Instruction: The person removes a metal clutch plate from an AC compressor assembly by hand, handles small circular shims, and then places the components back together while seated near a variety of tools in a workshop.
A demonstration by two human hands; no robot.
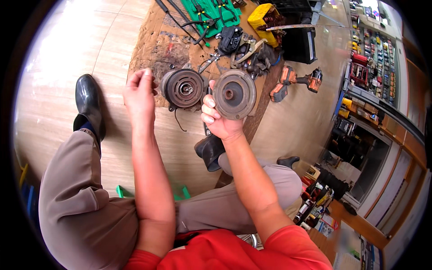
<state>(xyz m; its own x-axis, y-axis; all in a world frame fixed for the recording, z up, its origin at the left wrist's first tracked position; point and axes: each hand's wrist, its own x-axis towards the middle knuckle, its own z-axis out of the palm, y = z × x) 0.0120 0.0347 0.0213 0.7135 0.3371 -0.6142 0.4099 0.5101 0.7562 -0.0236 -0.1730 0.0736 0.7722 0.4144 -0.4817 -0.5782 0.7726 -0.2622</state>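
Note:
My left hand [140, 90] is closed just left of a rusty round compressor body [173, 90], whose end shows concentric rings, a central hub and a dangling wire; whatever its fingertips hold, if anything, I cannot make out. My right hand [220, 118] grips a round, worn metal plate [239, 89] with a dark inner ring and a central bore, held face up to the right of the compressor. The compressor sits on stained cardboard [150, 47], with small wrenches [209, 60] behind it.
A green tool case with pliers [227, 13], yellow container [256, 20], black box [299, 47], pile of dark parts [252, 58] and two orange-black power drills [283, 83] lie ahead. My black boots [87, 96] flank the cardboard. Stocked shelves [371, 63] and a cluttered counter [335, 211] line the right.

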